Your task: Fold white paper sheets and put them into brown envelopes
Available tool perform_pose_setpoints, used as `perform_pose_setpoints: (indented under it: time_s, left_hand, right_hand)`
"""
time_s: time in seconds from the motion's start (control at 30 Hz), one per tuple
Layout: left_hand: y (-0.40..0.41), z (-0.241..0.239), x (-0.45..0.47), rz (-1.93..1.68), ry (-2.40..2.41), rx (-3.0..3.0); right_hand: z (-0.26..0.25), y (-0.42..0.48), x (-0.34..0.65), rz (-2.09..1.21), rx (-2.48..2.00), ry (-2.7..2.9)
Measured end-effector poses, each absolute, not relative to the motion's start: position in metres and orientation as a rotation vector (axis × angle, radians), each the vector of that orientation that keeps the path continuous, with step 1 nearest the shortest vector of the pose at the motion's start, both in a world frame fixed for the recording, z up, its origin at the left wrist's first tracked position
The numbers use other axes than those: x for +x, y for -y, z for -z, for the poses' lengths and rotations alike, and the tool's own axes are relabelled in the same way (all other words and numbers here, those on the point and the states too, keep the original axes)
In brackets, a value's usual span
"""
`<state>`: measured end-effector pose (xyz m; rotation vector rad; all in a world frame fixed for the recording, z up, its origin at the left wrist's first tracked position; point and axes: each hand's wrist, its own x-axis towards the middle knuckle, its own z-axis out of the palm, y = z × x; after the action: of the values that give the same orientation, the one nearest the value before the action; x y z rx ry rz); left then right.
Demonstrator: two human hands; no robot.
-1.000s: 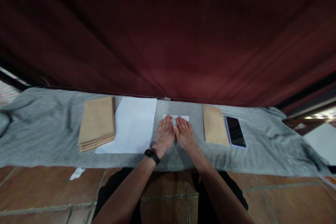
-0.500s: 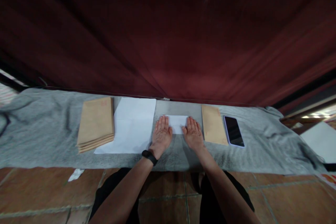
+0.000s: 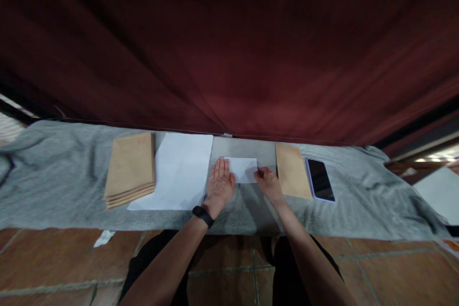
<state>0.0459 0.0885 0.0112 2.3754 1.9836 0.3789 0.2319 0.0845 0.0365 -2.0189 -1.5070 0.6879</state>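
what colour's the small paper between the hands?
White; the small paper shows in the head view.

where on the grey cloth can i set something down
Wrinkled bare cloth lies left of the brown envelope stack and right of the phone. The middle is crowded: left hand flat beside the large white paper, right hand at the small white paper, near the single envelope.

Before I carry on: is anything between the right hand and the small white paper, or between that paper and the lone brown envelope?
Nothing visible separates the right hand from the small white paper. Between it and the lone brown envelope stands the right hand itself, at the paper's right edge.
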Motion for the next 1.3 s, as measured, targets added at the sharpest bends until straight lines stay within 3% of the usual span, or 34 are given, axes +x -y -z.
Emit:
perform_pose_setpoints:
  time_s: [0.17,0.33,0.53,0.8,0.9,0.97,1.13,1.3]
  left_hand:
    - [-0.088,-0.023,0.047,-0.469,-1.936,2.407]
    - [-0.078,-0.048,0.058,-0.595,-1.570,2.582]
    - [-0.075,-0.071,0.063,-0.787,-1.700,2.307]
    - [-0.085,-0.062,0.062,-1.255,-1.271,1.030]
    - [-0.081,-0.055,0.065,-1.275,-1.086,0.673]
    - [-0.075,-0.051,0.064,-1.178,-1.043,0.590]
    - [-0.062,-0.051,0.056,-0.761,-1.048,0.841]
    - [-0.063,-0.055,0.056,-0.844,-1.325,1.891]
  right_hand:
    - [-0.041,-0.095,0.237,-0.864,-1.835,1.395]
    - [-0.060,-0.092,0.238,-0.939,-1.482,1.232]
    - [-0.086,-0.075,0.224,-0.984,-1.222,1.313]
    - [-0.061,-0.086,0.222,-1.071,-1.454,0.867]
    - [-0.047,-0.088,0.221,-1.274,-1.402,0.858]
    - [-0.040,-0.090,0.221,-1.236,-1.425,0.930]
    - [-0.026,-0.093,0.226,-1.015,-1.626,1.103]
    - [-0.020,-0.090,0.231,-0.923,-1.775,1.301]
